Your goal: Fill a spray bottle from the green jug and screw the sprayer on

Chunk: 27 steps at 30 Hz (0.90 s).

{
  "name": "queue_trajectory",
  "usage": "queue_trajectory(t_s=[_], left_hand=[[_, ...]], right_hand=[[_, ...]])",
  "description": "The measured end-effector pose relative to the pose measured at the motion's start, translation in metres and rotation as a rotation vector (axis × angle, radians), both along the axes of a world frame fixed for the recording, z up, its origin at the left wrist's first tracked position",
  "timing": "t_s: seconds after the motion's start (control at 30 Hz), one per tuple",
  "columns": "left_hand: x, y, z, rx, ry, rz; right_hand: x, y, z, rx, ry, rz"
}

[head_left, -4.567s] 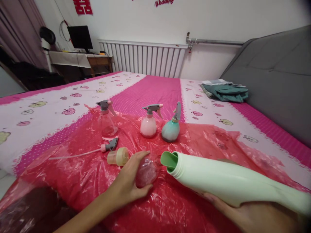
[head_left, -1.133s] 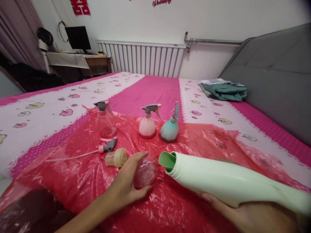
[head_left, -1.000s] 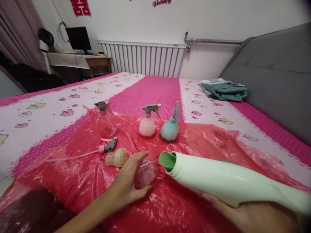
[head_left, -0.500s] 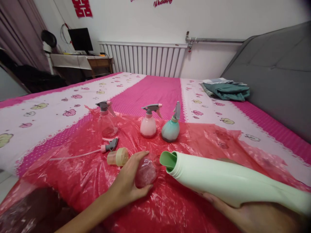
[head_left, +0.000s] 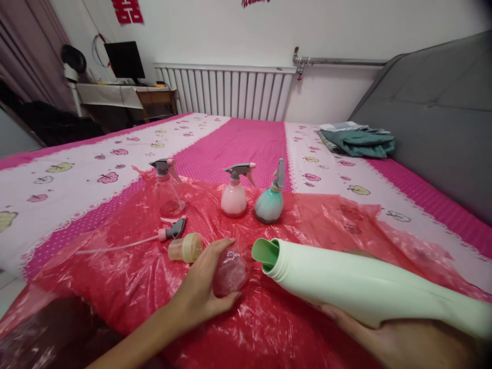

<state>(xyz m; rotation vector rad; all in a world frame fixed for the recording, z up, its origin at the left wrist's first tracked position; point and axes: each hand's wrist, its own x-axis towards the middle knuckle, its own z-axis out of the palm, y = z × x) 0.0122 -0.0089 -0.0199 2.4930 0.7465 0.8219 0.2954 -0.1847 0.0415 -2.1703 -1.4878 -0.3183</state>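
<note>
My left hand [head_left: 205, 289] is wrapped round a clear spray bottle body [head_left: 230, 271], which has no sprayer head on and leans with its mouth to the right. In my right hand [head_left: 378, 333] is a large pale green jug [head_left: 346, 277], tipped almost level. Its green pouring spout [head_left: 265, 250] is at the clear bottle's mouth; I cannot tell whether liquid runs. Left of my left hand lie a yellowish cap [head_left: 186, 248] and a loose grey-and-pink sprayer head [head_left: 173, 228] with a long tube.
Behind stand a clear spray bottle [head_left: 169, 197], a pink one [head_left: 233, 197] and a teal one [head_left: 269, 202]. All rest on a wrinkled red plastic sheet [head_left: 307, 328] over the bed. Folded cloths [head_left: 357, 141] lie by the grey headboard [head_left: 434, 97].
The view has shifted very slightly. Both hands, the clear bottle and the jug keep the same pose.
</note>
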Motion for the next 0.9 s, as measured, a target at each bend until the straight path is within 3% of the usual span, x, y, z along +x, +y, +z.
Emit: queue_trajectory(t_s=[0.47, 0.7, 0.9], left_hand=[[0.000, 0.000, 0.001, -0.004, 0.000, 0.003], [0.000, 0.000, 0.000, -0.020, 0.002, 0.001], [0.001, -0.001, 0.000, -0.020, 0.006, 0.005]], right_hand=[[0.025, -0.002, -0.012, 0.009, -0.203, 0.150], [-0.004, 0.003, 0.005, 0.014, 0.048, 0.035], [-0.002, 0.003, 0.005, 0.026, 0.022, 0.017]])
